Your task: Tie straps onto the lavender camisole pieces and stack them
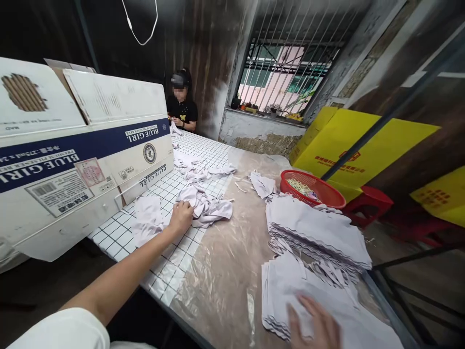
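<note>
Barred window point(279, 80) behind a checkered table point(213, 142): left hand point(182, 215) grips crumpled cloth point(210, 208), right hand point(315, 320) loosely spread over stacked fabric point(286, 281), near right corner.

Barred window point(279, 77) in a patchy, worn wall point(250, 130)

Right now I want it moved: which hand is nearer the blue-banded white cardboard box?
Left: the left hand touches crumpled pale fabric, right of the box; the right hand is farther, over stacked pale fabric.

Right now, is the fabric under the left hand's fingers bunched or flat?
Bunched: the pale fabric heap shows raised, overlapping folds by the left hand.
</note>
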Demonstrator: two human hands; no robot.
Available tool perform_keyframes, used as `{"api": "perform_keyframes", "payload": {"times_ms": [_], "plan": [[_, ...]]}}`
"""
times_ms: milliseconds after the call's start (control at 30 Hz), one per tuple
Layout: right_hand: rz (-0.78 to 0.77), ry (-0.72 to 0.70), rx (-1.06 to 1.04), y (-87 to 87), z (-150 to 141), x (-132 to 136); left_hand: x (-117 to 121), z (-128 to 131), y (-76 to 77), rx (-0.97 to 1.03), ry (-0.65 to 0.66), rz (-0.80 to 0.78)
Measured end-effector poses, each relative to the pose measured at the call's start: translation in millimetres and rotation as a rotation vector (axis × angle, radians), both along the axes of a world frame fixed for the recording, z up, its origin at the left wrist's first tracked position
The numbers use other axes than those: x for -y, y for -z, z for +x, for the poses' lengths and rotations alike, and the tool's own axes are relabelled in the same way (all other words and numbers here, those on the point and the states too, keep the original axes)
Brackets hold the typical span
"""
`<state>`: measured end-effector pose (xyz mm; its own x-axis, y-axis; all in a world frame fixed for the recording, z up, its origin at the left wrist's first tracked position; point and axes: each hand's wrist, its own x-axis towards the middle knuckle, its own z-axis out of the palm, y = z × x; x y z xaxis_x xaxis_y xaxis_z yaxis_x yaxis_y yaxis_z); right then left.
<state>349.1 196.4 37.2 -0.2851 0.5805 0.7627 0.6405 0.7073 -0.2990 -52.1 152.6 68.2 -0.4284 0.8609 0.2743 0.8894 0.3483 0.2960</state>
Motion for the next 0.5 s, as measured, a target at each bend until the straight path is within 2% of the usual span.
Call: {"api": "perform_keyframes", "payload": {"times_ms": [67, 133, 233, 300, 400, 500], "plan": [[-0.108, -0.195, 0.017, -3.5, -50.4, 18.0, 17.9, 2.9, -1.3, -0.020, 0.129, 0.002], [-0.255, -0.343, 0.010, -6.6, -95.1, 31.4, 37.9, 27.2, 5.2, -0.043, 0.362, 0.036], [-0.509, -0.432, -0.009, -5.9, -139.9, 43.1, 74.3, 74.7, 23.3, -0.040, 0.754, 0.080], [-0.648, -0.433, 0.003, -1.5, -154.2, 47.9, 98.9, 93.6, 33.9, 0.015, 0.888, 0.050], [-0.771, -0.397, 0.044, 8.2, -160.1, 54.6, 121.3, 87.8, 40.4, 0.189, 0.933, 0.025], [-0.772, -0.359, 0.124, 16.1, -158.3, 59.1, 118.4, 54.0, 39.0, 0.305, 0.816, 0.105]]}}
